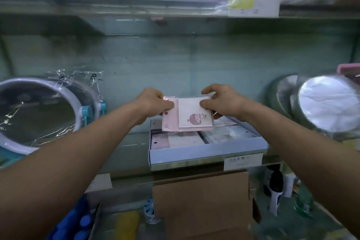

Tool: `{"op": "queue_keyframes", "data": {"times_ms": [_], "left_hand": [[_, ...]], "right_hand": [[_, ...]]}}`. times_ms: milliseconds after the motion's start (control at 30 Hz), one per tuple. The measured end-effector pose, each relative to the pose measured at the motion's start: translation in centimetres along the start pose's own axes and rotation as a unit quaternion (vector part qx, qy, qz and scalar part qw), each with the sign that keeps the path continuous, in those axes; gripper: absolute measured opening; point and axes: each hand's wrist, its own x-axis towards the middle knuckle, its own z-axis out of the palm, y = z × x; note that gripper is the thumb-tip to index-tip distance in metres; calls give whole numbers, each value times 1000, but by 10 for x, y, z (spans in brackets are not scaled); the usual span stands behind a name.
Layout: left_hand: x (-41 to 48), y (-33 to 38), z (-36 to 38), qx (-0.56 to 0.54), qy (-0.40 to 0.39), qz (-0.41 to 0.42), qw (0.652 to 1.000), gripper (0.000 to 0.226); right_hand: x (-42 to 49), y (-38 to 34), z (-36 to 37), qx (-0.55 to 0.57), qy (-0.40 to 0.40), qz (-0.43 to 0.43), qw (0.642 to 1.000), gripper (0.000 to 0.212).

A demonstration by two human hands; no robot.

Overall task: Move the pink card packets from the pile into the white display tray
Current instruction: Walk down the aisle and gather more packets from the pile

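A pink card packet [188, 117] in clear wrap, with a cartoon figure on its white front card, hangs just above the white display tray [206, 153]. My left hand [153, 102] pinches the packet's left top corner. On the right top edge my right hand [222, 99] pinches it too. The tray sits on the middle shelf and holds more pink packets [176, 140] lying flat. No separate pile of packets shows in this view.
A round mirror in plastic wrap [41, 111] stands at the left on the shelf. Wrapped round mirrors [327, 103] stand at the right. A brown cardboard box [202, 200] sits below the tray. Bottles [275, 191] and blue items [78, 222] lie on the lower shelf.
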Motion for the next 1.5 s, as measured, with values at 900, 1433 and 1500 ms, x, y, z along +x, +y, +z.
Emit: {"op": "queue_keyframes", "data": {"times_ms": [900,1433,1500], "left_hand": [[-61,19,37,232,-118,-1,965,24],[-5,23,55,277,-49,-59,958,40],[0,18,62,270,-67,-83,957,46]], "right_hand": [[-8,11,15,-96,-115,15,989,32],[-10,54,10,-215,-29,25,976,34],[-10,54,11,-260,-44,15,965,36]]}}
